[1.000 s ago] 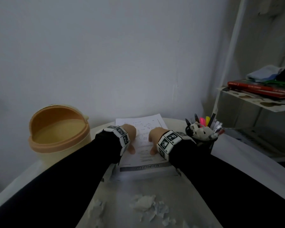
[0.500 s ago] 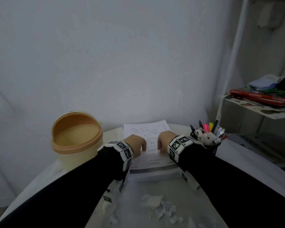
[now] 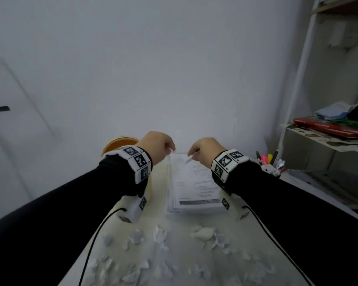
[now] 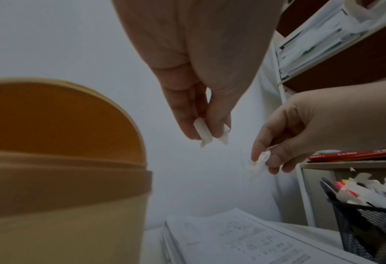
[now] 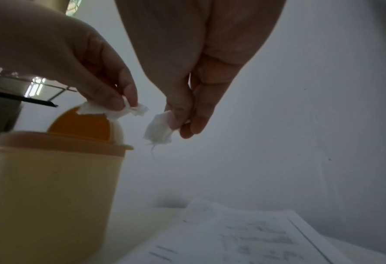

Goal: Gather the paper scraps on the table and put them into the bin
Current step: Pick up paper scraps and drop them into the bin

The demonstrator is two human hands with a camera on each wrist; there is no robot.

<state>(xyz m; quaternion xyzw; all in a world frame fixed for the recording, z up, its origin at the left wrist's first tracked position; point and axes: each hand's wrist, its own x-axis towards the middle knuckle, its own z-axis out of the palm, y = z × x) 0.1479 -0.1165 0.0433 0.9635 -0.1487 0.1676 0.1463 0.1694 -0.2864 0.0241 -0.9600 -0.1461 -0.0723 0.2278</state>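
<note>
Both hands hover above the stack of printed sheets [image 3: 196, 182], fingertips facing each other. My left hand [image 3: 171, 149] pinches a small white paper scrap [image 4: 206, 133] between thumb and fingers. My right hand [image 3: 191, 153] pinches another white scrap [image 5: 159, 128]. The yellow bin [image 5: 52, 187] with its orange swing lid [image 3: 120, 143] stands just left of the left hand, mostly hidden behind that wrist in the head view. Several torn paper scraps [image 3: 203, 233] lie scattered on the white table near its front edge.
A black mesh pen holder [image 3: 271, 166] with markers stands right of the paper stack. A white shelf unit [image 3: 327, 137] with red books is at the far right. A plain wall rises directly behind the table.
Both hands have lifted off the paper stack, where they rested a second ago, and now each pinches a scrap in the air. The head view has tilted down towards the scattered scraps.
</note>
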